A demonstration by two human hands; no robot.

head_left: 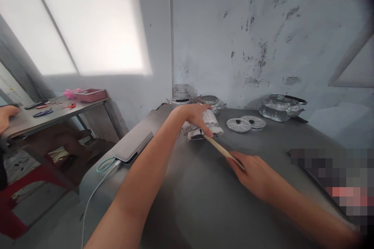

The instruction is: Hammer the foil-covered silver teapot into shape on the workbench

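A pan wrapped in white bubble wrap (209, 118) lies on the grey table (187, 202), a little of its dark rim showing underneath. Its long light wooden handle (219, 148) points toward me and to the right. My left hand (196, 116) is on the wrap near the base of the handle, its thumb and fingers spread around the bundle. Lower down, my right hand (248, 169) is closed round the end of the handle. The underside of the pan is hidden.
Two glass lids (238, 125) lie right of the bundle. Wrapped pans (277, 108) and steel steamer pots (181, 92) stand along the wall. A power bank (133, 142) with a cable is at left. On a side table are a pink basket (91, 95) and another person's hand (6, 116).
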